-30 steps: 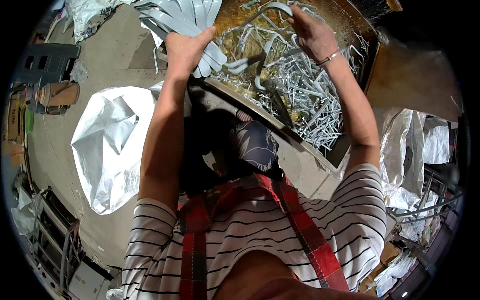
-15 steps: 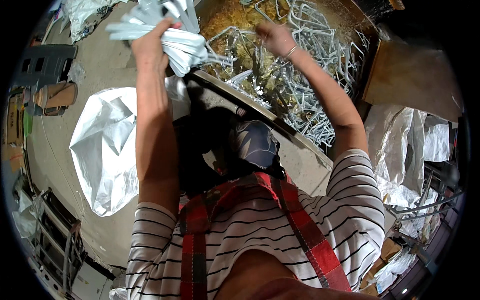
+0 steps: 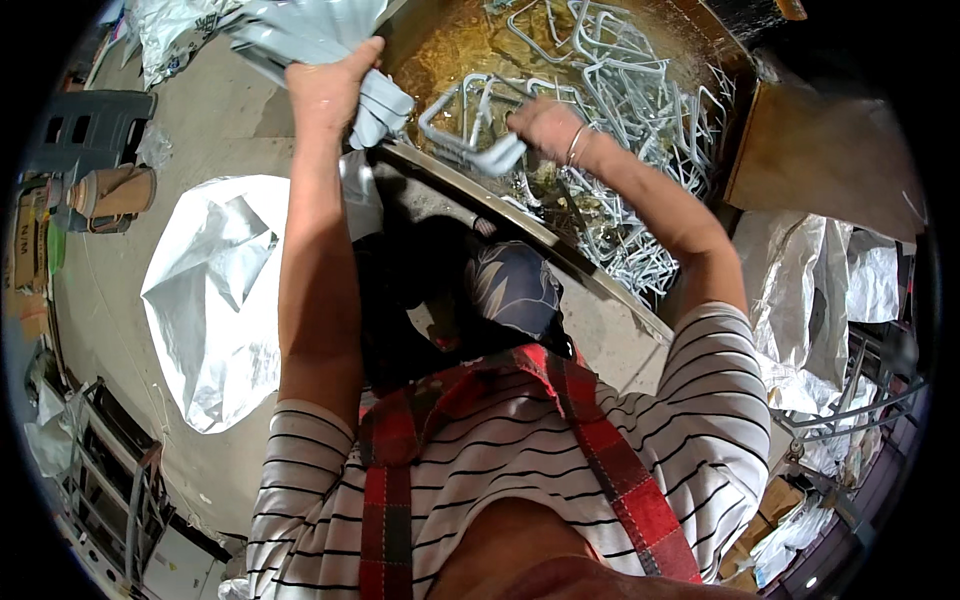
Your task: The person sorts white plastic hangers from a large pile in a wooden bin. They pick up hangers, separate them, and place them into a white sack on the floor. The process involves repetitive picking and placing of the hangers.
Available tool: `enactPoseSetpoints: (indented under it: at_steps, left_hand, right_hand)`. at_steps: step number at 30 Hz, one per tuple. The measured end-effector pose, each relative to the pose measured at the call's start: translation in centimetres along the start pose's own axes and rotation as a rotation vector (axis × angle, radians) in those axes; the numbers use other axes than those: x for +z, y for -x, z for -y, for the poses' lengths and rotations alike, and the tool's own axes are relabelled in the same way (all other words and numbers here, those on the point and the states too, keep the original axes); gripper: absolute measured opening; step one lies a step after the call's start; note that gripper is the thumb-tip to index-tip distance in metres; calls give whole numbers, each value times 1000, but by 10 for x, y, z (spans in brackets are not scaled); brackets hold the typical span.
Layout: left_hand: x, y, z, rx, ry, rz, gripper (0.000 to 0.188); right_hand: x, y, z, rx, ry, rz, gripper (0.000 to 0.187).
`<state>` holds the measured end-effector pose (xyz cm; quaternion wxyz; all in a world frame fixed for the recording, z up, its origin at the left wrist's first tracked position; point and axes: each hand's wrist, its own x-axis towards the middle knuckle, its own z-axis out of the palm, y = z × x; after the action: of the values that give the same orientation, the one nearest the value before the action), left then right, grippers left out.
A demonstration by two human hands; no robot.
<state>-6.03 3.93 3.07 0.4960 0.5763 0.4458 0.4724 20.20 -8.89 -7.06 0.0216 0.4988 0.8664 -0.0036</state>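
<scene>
My left hand [image 3: 325, 95] is closed around a bundle of light grey, smooth pieces [image 3: 375, 112] at the near left corner of a metal-rimmed tub [image 3: 455, 180]. The bundle fans out beyond the hand to the upper left; its exact kind cannot be made out. Over the tub, my right hand [image 3: 548, 128] has its fingers closed on one or more light grey bent frames [image 3: 455, 138], angular loops with rounded corners. Below and to the right, a tangled heap of similar grey frames [image 3: 650, 150] lies in brownish liquid [image 3: 425, 60].
A white plastic sack [image 3: 215, 310] lies on the floor at left, near a dark plastic stool [image 3: 90, 130]. Right of the tub stand a brown board [image 3: 825, 165] and pale sacks [image 3: 790, 300]. A metal rack [image 3: 115, 480] is at lower left.
My right hand has come nearer to me and now holds grey frames. The left hand has turned and shifted slightly right with its bundle. Foam and loose pieces at the tub's near side have moved.
</scene>
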Motion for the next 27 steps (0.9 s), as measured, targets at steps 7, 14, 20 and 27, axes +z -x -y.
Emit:
enactPoseSetpoints:
  at_steps: [7, 14, 20, 27]
  left_hand:
    - [49, 22, 14, -57, -47, 456, 32]
    - [73, 32, 15, -272, 613, 732, 32]
    - [82, 34, 10, -179, 473, 594, 28]
    - [69, 13, 24, -357, 626, 347, 23]
  right_hand:
    - [-127, 5, -39, 108, -82, -247, 35]
    - [-161, 7, -41, 303, -346, -292, 28]
    - [-163, -11, -40, 547, -495, -387, 18]
    - [-43, 85, -80, 781, -1519, -664, 35]
